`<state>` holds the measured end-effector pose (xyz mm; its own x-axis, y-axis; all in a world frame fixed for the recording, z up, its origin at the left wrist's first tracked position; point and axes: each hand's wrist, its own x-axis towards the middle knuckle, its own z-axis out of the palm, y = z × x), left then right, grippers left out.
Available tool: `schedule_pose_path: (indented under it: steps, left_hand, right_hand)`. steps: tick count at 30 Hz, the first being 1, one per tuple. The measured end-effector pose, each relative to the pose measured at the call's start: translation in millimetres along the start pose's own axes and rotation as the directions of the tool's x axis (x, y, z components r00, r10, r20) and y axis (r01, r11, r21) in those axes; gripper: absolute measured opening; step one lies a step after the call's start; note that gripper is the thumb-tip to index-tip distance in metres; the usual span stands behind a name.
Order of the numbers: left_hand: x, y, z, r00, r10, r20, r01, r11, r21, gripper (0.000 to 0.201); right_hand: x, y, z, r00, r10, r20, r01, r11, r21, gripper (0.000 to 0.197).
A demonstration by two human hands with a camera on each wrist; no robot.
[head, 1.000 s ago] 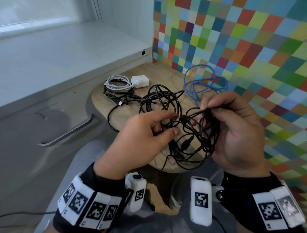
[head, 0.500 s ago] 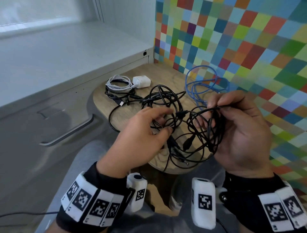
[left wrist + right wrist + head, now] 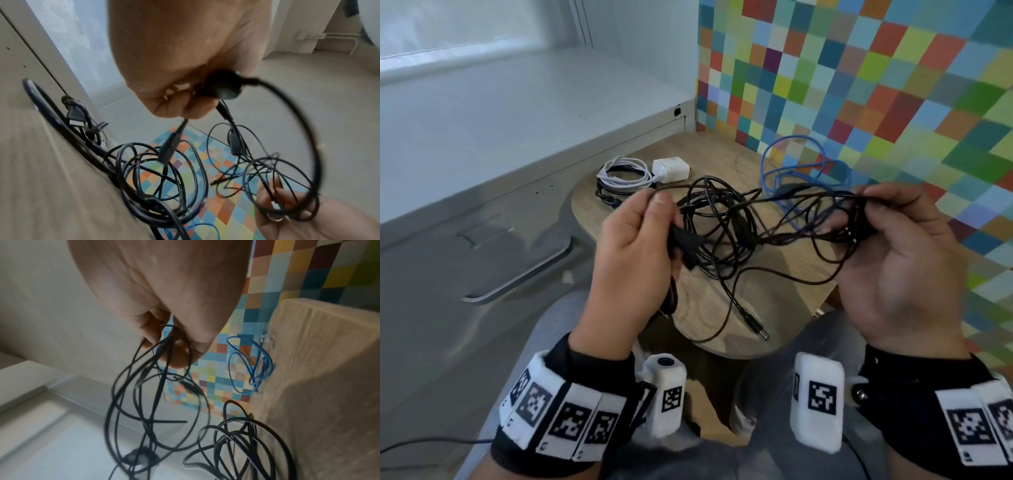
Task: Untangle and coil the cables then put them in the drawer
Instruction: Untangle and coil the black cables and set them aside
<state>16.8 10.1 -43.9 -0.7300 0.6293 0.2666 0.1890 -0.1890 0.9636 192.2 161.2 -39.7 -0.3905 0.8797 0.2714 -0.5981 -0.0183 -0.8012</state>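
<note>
A tangle of thin black cables (image 3: 726,226) hangs between my two hands above a small round wooden table (image 3: 763,284). My left hand (image 3: 640,236) grips a black plug (image 3: 224,87) and a strand of the cable. My right hand (image 3: 887,240) pinches a bundle of black loops (image 3: 156,386) at its fingertips. One loose end with a barrel plug (image 3: 755,327) lies on the table near its front edge. A blue cable (image 3: 801,168) lies at the back right. A coiled white cable with its charger (image 3: 671,169) sits at the back left. The drawer (image 3: 482,246) stands shut on the left.
A grey cabinet top (image 3: 500,113) runs along the left, with a long drawer handle (image 3: 524,274) below it. A wall of coloured squares (image 3: 893,85) rises on the right. Another dark cable (image 3: 609,198) lies under the white coil. My knees are under the table's front edge.
My hands have moved apart, the left to the left and the right to the right, stretching the black tangle wide. A barrel-plug end has dropped onto the table.
</note>
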Motion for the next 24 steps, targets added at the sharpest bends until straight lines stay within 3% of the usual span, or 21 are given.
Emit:
schedule_pose_path:
  steps: [3,7,9,12,14,18,20,22,24]
  left_hand:
    - [-0.6,2.8,3.7,0.996,-0.068,-0.066,0.06,0.992,-0.108,0.037]
    - [-2.7,1.2,7.4,0.99,-0.13,0.055,0.137,0.98,-0.144,0.037]
    - [-4.0,0.0,7.6,0.987,-0.11,0.118,0.124,0.986,-0.115,0.036]
    - [-6.1,0.6,7.0,0.983,-0.071,0.17,0.067,0.997,0.027,0.033]
    - [-5.7,-2.4,5.4,0.982,-0.038,0.183,-0.001,0.978,0.21,0.03]
    - [-3.8,-6.3,0.3,0.966,0.096,0.239,-0.207,0.841,0.499,0.031]
    - [-4.2,-2.8,1.9,0.946,0.16,0.283,-0.296,0.784,0.546,0.035]
    - [-5.2,-0.8,3.2,0.921,0.215,0.325,-0.368,0.753,0.546,0.035]
    - [-5.5,-0.6,2.8,0.91,0.238,0.34,-0.394,0.753,0.527,0.033]
  right_hand:
    - [5.2,10.0,-4.9,0.997,0.039,-0.063,-0.041,0.999,-0.026,0.032]
    - [7.1,16.6,-8.7,0.991,0.079,-0.108,-0.108,0.949,-0.296,0.033]
    - [6.5,14.0,-11.1,0.988,0.082,-0.13,-0.133,0.88,-0.457,0.035]
    - [5.4,8.1,-13.0,0.989,0.006,-0.15,-0.09,0.822,-0.562,0.035]
    - [3.3,3.7,-8.3,0.994,-0.051,-0.097,-0.019,0.791,-0.611,0.034]
    - [-10.2,-1.3,12.3,0.995,-0.056,0.087,0.102,0.686,-0.721,0.032]
    - [-17.1,1.2,22.8,0.981,0.04,0.191,0.117,0.66,-0.742,0.043]
    - [-20.3,7.0,28.7,0.954,0.132,0.269,0.106,0.691,-0.715,0.049]
    - [-19.6,10.9,31.0,0.94,0.16,0.302,0.099,0.72,-0.687,0.036]
